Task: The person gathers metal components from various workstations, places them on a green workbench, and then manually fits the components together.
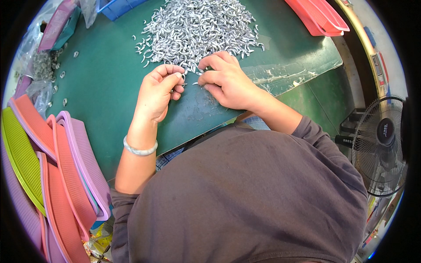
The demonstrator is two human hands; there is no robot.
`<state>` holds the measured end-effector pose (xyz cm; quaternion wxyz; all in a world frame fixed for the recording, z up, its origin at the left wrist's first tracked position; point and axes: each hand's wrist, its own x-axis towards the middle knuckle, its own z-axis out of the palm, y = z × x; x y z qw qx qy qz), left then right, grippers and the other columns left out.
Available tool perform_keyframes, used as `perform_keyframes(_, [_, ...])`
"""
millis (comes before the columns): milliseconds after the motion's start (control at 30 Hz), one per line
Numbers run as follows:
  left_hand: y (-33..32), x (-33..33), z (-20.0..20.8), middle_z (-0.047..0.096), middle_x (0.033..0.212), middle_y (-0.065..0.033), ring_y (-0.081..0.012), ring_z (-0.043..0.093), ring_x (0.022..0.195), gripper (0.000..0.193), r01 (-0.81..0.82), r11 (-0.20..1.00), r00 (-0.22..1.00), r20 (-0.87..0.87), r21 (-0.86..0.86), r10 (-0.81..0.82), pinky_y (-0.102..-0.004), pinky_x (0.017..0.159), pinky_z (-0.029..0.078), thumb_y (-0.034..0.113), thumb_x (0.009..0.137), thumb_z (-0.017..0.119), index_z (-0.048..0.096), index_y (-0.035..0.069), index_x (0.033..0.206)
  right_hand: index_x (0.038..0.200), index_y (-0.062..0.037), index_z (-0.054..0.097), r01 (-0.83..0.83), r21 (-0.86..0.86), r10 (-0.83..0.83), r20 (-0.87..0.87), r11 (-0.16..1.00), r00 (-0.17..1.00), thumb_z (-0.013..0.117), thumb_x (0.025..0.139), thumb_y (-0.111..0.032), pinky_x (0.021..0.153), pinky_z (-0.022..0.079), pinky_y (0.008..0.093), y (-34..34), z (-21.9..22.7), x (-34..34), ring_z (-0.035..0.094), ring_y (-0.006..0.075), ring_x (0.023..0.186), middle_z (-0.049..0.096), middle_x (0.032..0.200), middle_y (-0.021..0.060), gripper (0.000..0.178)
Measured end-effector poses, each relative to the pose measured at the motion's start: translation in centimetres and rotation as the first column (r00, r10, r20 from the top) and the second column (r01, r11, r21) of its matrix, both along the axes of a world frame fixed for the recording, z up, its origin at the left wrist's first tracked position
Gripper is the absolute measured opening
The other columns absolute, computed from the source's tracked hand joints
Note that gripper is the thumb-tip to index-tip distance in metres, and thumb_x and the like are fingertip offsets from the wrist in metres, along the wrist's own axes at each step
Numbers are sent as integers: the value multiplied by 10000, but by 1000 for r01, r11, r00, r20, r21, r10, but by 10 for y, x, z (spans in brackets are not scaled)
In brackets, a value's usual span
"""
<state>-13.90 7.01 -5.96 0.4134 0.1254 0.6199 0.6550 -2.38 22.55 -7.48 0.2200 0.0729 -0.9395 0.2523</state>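
A large heap of small curved silvery metal pieces point(201, 33) lies on the green tabletop point(105, 70). At its near edge, my left hand point(158, 87) is closed, thumb and forefinger pinching a small curved metal piece point(183, 78). A pale bangle point(140, 150) circles that wrist. Just to the right, my right hand point(228, 81) is bent palm down, its fingertips close together. Another little silvery piece point(195, 83) juts from its forefinger and thumb tips. The fingers partly hide both pieces.
Stacked pink, purple and green perforated plastic baskets point(76, 175) crowd the left side. Beyond them are clear plastic bags point(41, 94) and several loose metal rings point(65, 102). A blue bin point(115, 9) and red basket point(318, 17) stand at the far edge. A black fan point(380, 144) is at right.
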Motion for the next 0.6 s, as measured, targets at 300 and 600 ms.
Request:
perform_keyframes(300, [-8,1,-6,539,683,2,-37,469,532,99,17,1000,1000,-15,5,-17,-151,439,361,66,821,528,563,24,904,800,-69,588,46,2,-46,14,999,999,620,647,-33,835,358,379,-1,-2,0,440,266,961,508,989,55,161])
perform_keyframes(600, [-7,3,-6,532,679,4,-44,473,537,107,33,999,999,-18,-20,-33,-152,447,365,63,834,509,561,29,921,799,-68,583,99,12,-99,-24,995,995,639,648,-69,839,356,381,-6,-1,-8,442,267,970,511,982,60,161])
